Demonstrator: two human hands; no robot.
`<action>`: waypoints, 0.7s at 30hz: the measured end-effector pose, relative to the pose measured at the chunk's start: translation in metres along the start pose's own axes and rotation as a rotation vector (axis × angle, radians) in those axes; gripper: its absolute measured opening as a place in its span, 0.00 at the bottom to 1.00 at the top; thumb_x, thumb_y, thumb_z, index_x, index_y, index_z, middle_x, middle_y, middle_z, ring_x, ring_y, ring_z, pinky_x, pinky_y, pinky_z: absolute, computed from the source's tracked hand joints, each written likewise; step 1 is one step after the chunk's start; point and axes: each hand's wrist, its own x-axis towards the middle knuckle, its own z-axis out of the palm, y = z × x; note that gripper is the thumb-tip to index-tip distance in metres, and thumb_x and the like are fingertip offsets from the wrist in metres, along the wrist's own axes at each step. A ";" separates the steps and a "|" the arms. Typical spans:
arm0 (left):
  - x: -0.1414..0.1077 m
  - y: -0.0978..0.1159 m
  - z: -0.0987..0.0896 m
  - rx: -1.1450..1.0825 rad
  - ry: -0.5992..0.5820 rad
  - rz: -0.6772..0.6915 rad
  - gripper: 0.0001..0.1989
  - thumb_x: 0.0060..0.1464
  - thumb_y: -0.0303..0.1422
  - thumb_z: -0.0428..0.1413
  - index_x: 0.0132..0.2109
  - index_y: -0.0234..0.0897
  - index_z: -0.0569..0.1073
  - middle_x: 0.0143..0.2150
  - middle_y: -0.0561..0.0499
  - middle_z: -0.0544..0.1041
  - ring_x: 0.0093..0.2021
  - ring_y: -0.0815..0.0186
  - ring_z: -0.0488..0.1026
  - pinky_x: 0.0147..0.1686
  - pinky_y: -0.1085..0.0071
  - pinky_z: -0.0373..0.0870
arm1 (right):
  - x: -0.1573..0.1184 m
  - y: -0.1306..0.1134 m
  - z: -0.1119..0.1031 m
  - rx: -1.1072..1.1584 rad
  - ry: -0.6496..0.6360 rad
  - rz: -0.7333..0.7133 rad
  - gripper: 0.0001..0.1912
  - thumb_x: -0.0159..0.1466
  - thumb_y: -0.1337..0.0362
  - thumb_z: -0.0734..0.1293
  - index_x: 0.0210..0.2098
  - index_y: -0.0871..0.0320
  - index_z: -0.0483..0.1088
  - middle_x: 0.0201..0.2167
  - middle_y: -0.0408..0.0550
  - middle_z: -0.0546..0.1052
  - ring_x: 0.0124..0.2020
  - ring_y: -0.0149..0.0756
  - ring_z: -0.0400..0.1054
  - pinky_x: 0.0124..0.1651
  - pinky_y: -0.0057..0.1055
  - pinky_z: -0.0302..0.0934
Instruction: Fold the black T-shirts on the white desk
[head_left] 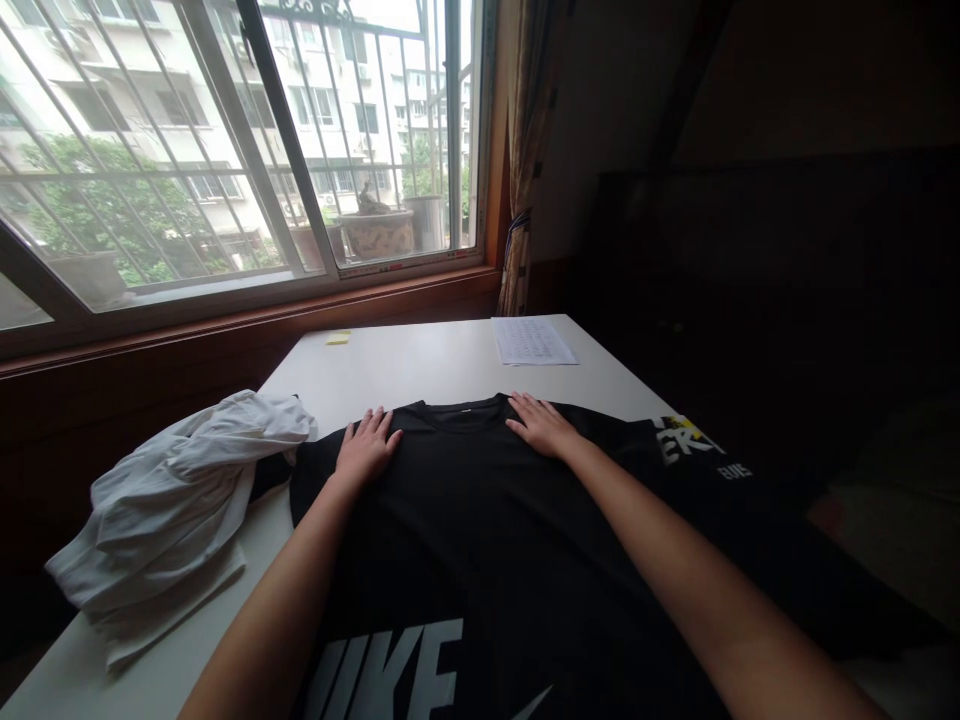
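Note:
A black T-shirt lies spread front side up on the white table, its neckline at the far end and large grey lettering near me. My left hand rests flat on the shirt's left shoulder, fingers outstretched. On the other side of the collar, my right hand lies with its fingers extended on the right shoulder. Neither hand grips the cloth. My forearms cover parts of the shirt's sides.
A crumpled white garment is heaped on the left of the white table. Printed papers and a yellow sticky note lie at the far end. More dark clothing with printed letters is at the right edge. A window stands beyond.

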 end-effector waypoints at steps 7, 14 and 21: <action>-0.018 -0.026 -0.005 0.005 -0.048 -0.143 0.32 0.69 0.52 0.34 0.74 0.49 0.49 0.77 0.49 0.44 0.76 0.50 0.41 0.67 0.34 0.42 | 0.009 0.003 0.002 0.013 -0.004 -0.028 0.41 0.71 0.40 0.45 0.75 0.55 0.43 0.76 0.45 0.42 0.76 0.43 0.34 0.75 0.47 0.30; -0.036 -0.025 -0.004 -0.003 -0.050 -0.172 0.31 0.69 0.51 0.34 0.75 0.50 0.48 0.77 0.50 0.42 0.76 0.50 0.38 0.66 0.31 0.41 | 0.002 -0.001 0.001 0.015 0.006 -0.050 0.40 0.71 0.40 0.45 0.75 0.53 0.44 0.76 0.44 0.43 0.76 0.44 0.34 0.75 0.47 0.31; -0.043 -0.031 -0.002 -0.003 -0.064 -0.173 0.30 0.69 0.50 0.33 0.75 0.53 0.46 0.77 0.52 0.41 0.76 0.52 0.37 0.67 0.32 0.40 | -0.021 0.020 -0.006 -0.010 0.006 0.025 0.37 0.71 0.42 0.48 0.74 0.51 0.49 0.76 0.45 0.46 0.76 0.45 0.37 0.75 0.49 0.32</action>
